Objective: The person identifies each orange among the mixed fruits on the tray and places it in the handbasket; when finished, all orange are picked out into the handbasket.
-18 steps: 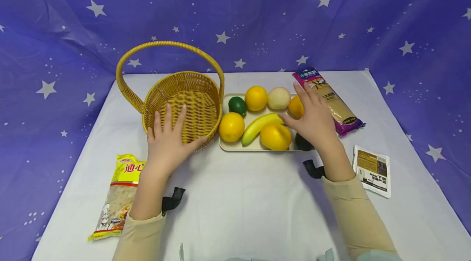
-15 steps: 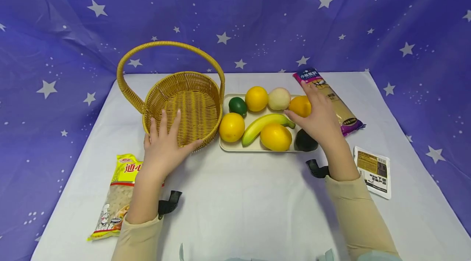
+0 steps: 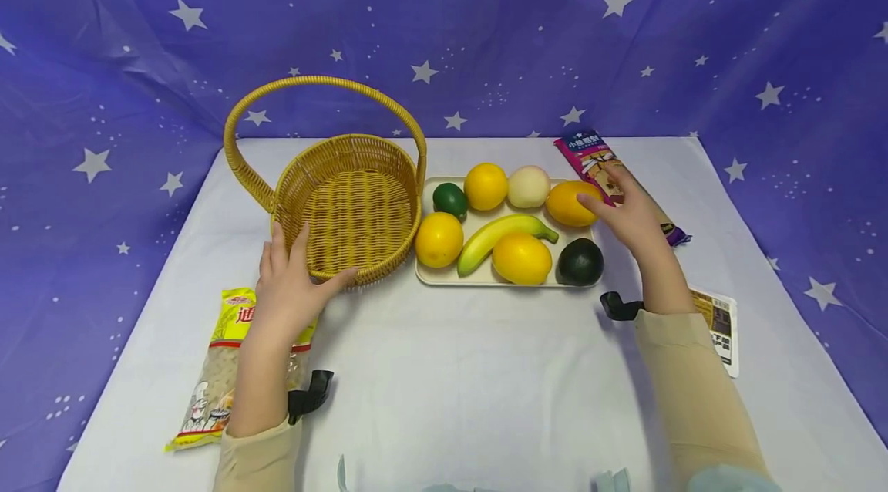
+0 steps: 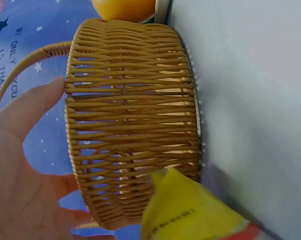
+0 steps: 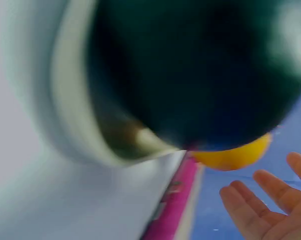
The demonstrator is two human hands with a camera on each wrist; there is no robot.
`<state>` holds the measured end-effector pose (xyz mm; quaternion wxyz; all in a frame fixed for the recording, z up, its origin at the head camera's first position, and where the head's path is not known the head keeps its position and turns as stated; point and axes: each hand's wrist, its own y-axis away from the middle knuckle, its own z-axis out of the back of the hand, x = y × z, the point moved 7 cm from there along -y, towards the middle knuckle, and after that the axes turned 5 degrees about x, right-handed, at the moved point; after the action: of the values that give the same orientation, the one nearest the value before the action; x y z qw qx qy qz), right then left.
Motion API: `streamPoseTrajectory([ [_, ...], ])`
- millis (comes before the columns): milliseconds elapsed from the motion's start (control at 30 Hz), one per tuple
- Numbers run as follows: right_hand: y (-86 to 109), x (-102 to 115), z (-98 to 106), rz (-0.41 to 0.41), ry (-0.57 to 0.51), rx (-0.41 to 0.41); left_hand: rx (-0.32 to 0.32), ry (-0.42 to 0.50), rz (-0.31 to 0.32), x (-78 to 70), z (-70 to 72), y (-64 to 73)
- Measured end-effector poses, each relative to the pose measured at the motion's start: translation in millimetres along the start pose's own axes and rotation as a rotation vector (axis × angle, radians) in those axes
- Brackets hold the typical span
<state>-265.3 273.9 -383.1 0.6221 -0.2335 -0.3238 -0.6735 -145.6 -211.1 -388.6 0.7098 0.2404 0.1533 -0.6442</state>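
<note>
At the front of a wicker basket, my left hand has its fingers spread. In the left wrist view its thumb tip is right at the rim of the basket. My right hand hovers by the right end of a beige tray, its thumb overlapping an orange-yellow fruit in the head view. Also on the tray are a banana, a pale peach, two oranges, another orange-yellow fruit, a small green fruit and a dark avocado.
A yellow pasta bag lies front left, partly under my left arm in view. A purple-ended spaghetti packet lies behind my right hand. A white pouch is partly hidden by the right forearm. Starry cloth hangs behind.
My left hand has drawn back and left, from over the basket to its front rim. My right hand has shifted right, uncovering the orange-yellow fruit and the avocado.
</note>
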Motion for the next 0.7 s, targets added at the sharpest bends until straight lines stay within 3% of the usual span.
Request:
streamPoseTrajectory([
  [333, -15.3, -19.5, -16.0, -0.037, -0.074, 0.057, 0.024, 0.154, 0.079, 12.0, -0.1, -2.6],
  [700, -23.9, -29.5, -26.4, -0.067, -0.092, 0.081, 0.080, 0.187, 0.163, 16.3, -1.5, 0.0],
])
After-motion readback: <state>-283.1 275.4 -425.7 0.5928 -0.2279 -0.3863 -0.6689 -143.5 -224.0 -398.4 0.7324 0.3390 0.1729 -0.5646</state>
